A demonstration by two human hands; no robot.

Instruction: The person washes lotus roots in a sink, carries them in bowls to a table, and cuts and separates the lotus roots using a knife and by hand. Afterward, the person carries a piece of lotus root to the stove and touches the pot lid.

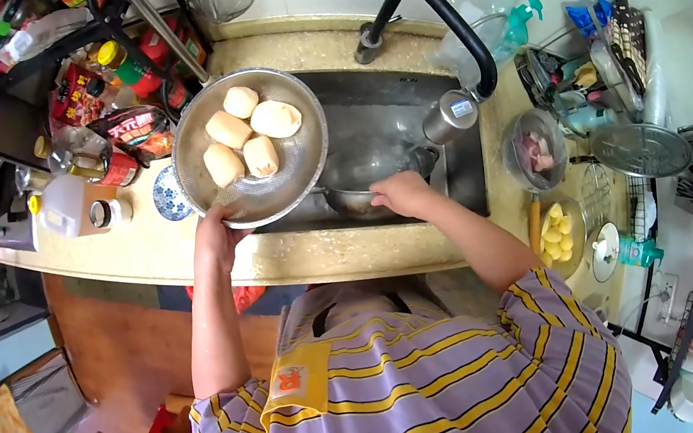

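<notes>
My left hand (pixel 219 228) grips the near rim of a metal colander (pixel 270 200), held over the left side of the sink and the counter edge. Several pale, peeled root pieces (pixel 229 130), which look like lotus root, lie in it. In the black sink (pixel 466 181), my right hand (pixel 406 195) is closed on the near rim of a metal basin (pixel 352 204). The colander hides the basin's left part. Above the sink's right side hangs the black faucet (pixel 450 110) with its grey spout head.
On the right stand a bowl of raw meat (pixel 536 148) and a bowl of yellow potato chunks (pixel 558 237). A patterned blue dish (pixel 169 195), a plastic jug (pixel 65 206) and several sauce bottles (pixel 126 68) are on the left. A dish rack (pixel 570 89) stands beyond the meat.
</notes>
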